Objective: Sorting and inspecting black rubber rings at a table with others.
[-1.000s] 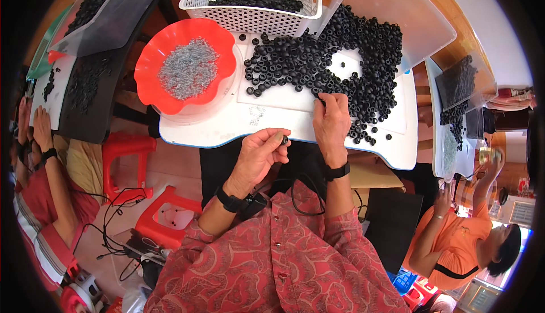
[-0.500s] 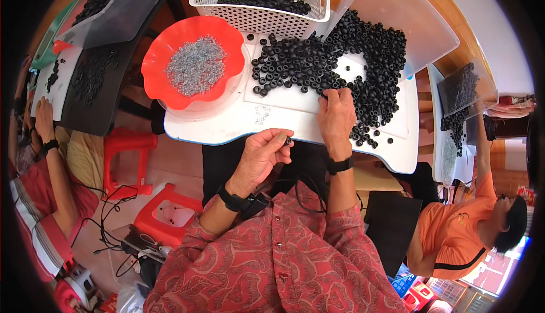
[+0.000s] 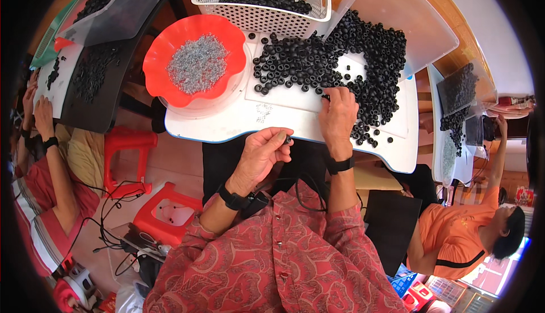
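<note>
Pinching a small, black, rounded piece in the left grip, by the near edge of the smooth white tabletop. Reaching with the right grip to heaped black, ring-shaped beads; unable to tell whether pinching any. Barely shifted since a second ago, so seemingly picking, not carrying.

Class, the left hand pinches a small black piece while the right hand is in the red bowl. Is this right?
No: the head view shows the right hand at the black beads, not the red bowl; the left hand does pinch a small black piece.
</note>
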Tool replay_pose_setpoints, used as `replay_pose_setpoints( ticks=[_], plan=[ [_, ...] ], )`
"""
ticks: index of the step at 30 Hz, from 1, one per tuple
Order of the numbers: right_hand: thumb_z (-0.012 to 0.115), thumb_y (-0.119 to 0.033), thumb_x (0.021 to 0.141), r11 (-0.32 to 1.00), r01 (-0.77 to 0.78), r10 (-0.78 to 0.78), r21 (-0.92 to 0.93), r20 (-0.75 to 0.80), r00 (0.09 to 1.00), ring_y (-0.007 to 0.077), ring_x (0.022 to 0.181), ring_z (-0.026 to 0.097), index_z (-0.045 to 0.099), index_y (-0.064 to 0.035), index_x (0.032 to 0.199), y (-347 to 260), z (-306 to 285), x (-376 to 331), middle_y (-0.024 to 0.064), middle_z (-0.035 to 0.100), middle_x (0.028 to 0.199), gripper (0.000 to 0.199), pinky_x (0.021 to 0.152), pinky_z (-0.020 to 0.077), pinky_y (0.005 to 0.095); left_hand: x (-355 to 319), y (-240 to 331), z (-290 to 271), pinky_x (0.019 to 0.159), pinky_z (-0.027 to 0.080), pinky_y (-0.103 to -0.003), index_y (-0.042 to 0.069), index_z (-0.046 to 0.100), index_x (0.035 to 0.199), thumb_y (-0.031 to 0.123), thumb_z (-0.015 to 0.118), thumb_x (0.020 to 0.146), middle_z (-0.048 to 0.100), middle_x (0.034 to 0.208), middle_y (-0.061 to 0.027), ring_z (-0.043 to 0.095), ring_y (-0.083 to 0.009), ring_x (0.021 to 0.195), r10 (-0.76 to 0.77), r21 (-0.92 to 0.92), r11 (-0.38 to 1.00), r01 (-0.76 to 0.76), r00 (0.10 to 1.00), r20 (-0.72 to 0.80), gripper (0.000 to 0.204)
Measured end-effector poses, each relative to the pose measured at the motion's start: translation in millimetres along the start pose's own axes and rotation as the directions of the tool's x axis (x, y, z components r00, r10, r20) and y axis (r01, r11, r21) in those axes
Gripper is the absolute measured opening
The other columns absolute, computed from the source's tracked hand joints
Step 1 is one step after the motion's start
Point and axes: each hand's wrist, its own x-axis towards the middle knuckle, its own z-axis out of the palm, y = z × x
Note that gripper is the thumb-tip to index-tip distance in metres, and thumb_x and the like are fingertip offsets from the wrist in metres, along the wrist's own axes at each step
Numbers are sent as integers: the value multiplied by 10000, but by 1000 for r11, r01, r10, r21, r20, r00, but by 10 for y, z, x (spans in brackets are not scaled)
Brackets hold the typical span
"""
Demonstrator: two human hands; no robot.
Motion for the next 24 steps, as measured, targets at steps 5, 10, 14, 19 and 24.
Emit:
replay_pose_setpoints(
  ticks=[5,10,14,19,24],
  plan=[
    [675,-27,769,1000,-20,20,-17,24,1000,273,947,556,644,-90,943,62,-11,-21,58,604,965,188,793,420,399,5,4,22,631,537,-234,-31,628,1134,159,564,990,659,934,-78,614,-87,719,-4,4,1000,4,1000,3,246],
    [655,6,771,999,23,-22,37,-31,999,284,917,541,638,-61,939,21,-23,-67,90,573,962,182,780,415,406,-4,16,13,633,536,-234,-29,627,1132,165,564,991,659,934,-78,611,-85,717,-2,5,1000,2,1000,5,248],
    [629,39,773,978,76,-61,193,-81,995,313,870,545,618,-43,908,-102,-69,-169,113,566,932,158,764,434,419,13,13,35,634,536,-234,-31,625,1132,165,564,991,657,936,-79,610,-85,720,-3,17,1000,3,1000,-3,249],
    [632,49,755,936,61,-48,347,-46,998,322,835,550,610,-27,893,-273,-66,-323,126,565,879,159,739,437,415,18,-3,28,637,540,-237,-33,623,1132,161,559,992,653,940,-84,610,-91,722,3,17,1000,-3,1000,2,248],
    [633,38,767,887,-39,-9,460,101,995,321,834,574,639,-29,903,-301,-75,-393,129,587,881,153,730,455,407,27,-16,9,644,576,-240,-18,629,1135,167,586,979,660,917,-58,631,-79,729,9,3,1000,-10,1000,14,246]
  ],
)
